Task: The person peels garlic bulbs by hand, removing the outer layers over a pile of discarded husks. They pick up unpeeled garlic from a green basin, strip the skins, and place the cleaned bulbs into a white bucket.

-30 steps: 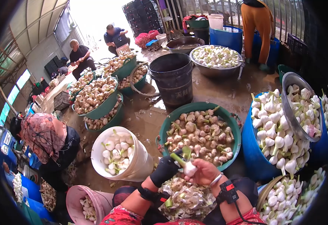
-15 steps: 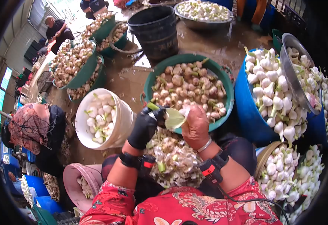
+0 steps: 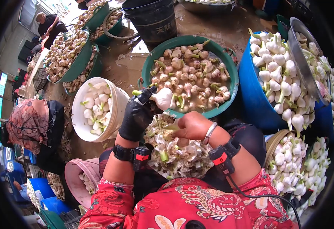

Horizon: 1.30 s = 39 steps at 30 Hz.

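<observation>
My left hand (image 3: pixel 137 113), in a black glove, grips a white garlic bulb (image 3: pixel 162 98) by its green stem, with the bulb pointing right. The bulb hangs over the near left rim of a green tub (image 3: pixel 234 100) of unpeeled garlic bulbs (image 3: pixel 188 89) in murky water. Lower and to the right, my bare right hand (image 3: pixel 193 126) is closed around a pale strip of garlic skin (image 3: pixel 170 127) at its fingertips. Beneath that hand lies a heap of loose garlic skins (image 3: pixel 180 158), between my knees.
A white bucket (image 3: pixel 115 110) of peeled bulbs stands left, with a pink bucket (image 3: pixel 73 173) nearer me. At right are a heaped blue barrel (image 3: pixel 247 103) and a metal basin (image 3: pixel 302 49). Behind the tub stands a black bucket (image 3: pixel 149 23). A person (image 3: pixel 50 26) crouches at far left.
My right hand has come away from the bulb and moved down to the skin heap with a peeled strip. The left hand has risen slightly, leaving a clean white bulb in view.
</observation>
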### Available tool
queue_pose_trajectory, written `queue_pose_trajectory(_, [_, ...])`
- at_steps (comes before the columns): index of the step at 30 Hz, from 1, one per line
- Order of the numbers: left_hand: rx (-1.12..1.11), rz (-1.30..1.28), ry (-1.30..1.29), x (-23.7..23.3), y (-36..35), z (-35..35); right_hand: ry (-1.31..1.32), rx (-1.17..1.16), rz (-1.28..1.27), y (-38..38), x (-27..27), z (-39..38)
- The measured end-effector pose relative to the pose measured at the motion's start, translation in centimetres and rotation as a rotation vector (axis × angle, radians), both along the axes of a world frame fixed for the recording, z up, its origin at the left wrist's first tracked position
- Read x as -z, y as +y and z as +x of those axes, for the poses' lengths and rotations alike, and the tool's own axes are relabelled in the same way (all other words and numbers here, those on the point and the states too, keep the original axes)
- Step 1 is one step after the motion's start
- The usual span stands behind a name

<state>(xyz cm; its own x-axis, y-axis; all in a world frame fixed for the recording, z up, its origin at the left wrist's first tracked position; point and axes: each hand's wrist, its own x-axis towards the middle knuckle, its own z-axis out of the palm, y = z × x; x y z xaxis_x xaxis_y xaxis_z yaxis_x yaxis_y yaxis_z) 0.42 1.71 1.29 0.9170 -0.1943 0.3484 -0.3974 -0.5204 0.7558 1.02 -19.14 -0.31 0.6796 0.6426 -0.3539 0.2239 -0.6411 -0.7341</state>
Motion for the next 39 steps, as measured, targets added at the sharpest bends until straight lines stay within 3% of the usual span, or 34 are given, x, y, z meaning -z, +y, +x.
queue_pose_trajectory(1, [0.003, -0.096, 0.048, -0.5, -0.6, -0.1, 0.053, -0.068, 0.062, 0.2, 0.3, -0.2])
queue_pose_trajectory(3, [-0.037, -0.741, 0.386, -0.7, 0.8, 0.6, -0.024, -0.340, 0.039, 0.6, 1.6, -1.0])
queue_pose_trajectory(4, [-0.153, -0.598, 0.365, -1.7, 3.1, 0.9, -0.004, -0.408, 0.024, 0.9, 2.3, -1.9])
queue_pose_trajectory(6, [-0.428, -0.231, 0.072, -2.2, 6.6, 1.4, -0.073, -0.435, -0.256, 1.4, 2.9, -2.8])
queue_pose_trajectory(7, [-0.457, 0.263, -0.083, -2.2, 10.1, 1.3, -0.065, -0.420, -0.275, 1.0, 2.5, -2.8])
queue_pose_trajectory(8, [-0.534, 0.513, -0.154, -3.2, 10.2, 0.6, -0.061, -0.407, -0.293, 0.7, 2.4, -2.7])
queue_pose_trajectory(10, [-0.492, 0.523, -0.191, -1.9, 9.7, 1.1, -0.024, -0.436, -0.279, 0.9, 2.4, -2.6])
queue_pose_trajectory(11, [-0.370, 0.438, -0.148, -1.1, 7.7, 1.4, -0.038, -0.460, -0.227, 0.9, 1.2, -2.7])
queue_pose_trajectory(12, [-0.269, 0.444, -0.045, 0.0, 5.4, 2.2, -0.051, -0.483, -0.176, 1.0, 0.6, -2.8])
queue_pose_trajectory(14, [-0.113, 0.134, 0.307, 4.4, 0.9, 3.2, -0.010, -0.457, -0.150, 1.2, 0.8, -3.1])
queue_pose_trajectory(15, [-0.008, 0.207, 0.366, 8.0, -0.3, 4.2, -0.039, -0.386, -0.124, 0.9, 0.8, -3.1])
queue_pose_trajectory(16, [0.065, 0.377, 0.444, 8.6, -2.9, 4.5, -0.069, -0.315, -0.100, 0.6, 0.7, -2.9])
queue_pose_trajectory(17, [0.193, 0.528, 0.322, 12.8, -3.3, 5.4, -0.066, -0.305, -0.105, 0.1, 0.8, -2.5])
queue_pose_trajectory(20, [0.277, 0.897, 0.647, 16.3, -7.2, 7.5, -0.151, -0.101, -0.079, -1.1, 0.9, -1.1])
queue_pose_trajectory(22, [0.246, 0.928, 0.753, 18.7, -8.5, 8.7, -0.148, -0.045, -0.120, -1.5, 0.7, -0.7])
queue_pose_trajectory(24, [0.235, 0.869, 0.712, 22.4, -7.5, 9.6, -0.129, -0.051, -0.134, -1.8, 0.7, -0.3])
queue_pose_trajectory(28, [0.083, 0.437, 0.638, 21.3, -4.9, 10.8, -0.149, 0.130, -0.078, -2.1, 0.2, 0.7])
queue_pose_trajectory(30, [0.066, -0.073, 0.851, 16.3, -4.0, 10.5, -0.208, 0.347, -0.046, -2.0, 0.2, 1.3])
queue_pose_trajectory(32, [0.104, -0.459, 1.075, 8.1, -3.8, 8.7, -0.363, 0.525, 0.027, -2.1, 0.8, 1.7])
queue_pose_trajectory(34, [0.267, -0.452, 0.920, 1.7, -3.1, 5.9, -0.437, 0.580, 0.171, -1.7, 2.1, 1.9])
queue_pose_trajectory(35, [0.243, -0.629, 1.002, 0.4, -2.6, 4.8, -0.161, 0.605, 0.371, -1.3, 2.0, 2.0])
queue_pose_trajectory(36, [0.355, -0.326, 0.686, -0.7, -1.9, 3.7, 0.125, 0.615, 0.561, -1.0, 1.7, 2.0])
queue_pose_trajectory(38, [0.248, -0.780, 0.866, -1.9, -1.3, 1.6, 0.171, 0.565, 0.782, -0.2, 1.5, 1.7])
queue_pose_trajectory(39, [0.244, -0.779, 0.853, -2.0, -1.4, 0.8, 0.148, 0.556, 0.831, 0.3, 1.7, 1.6])
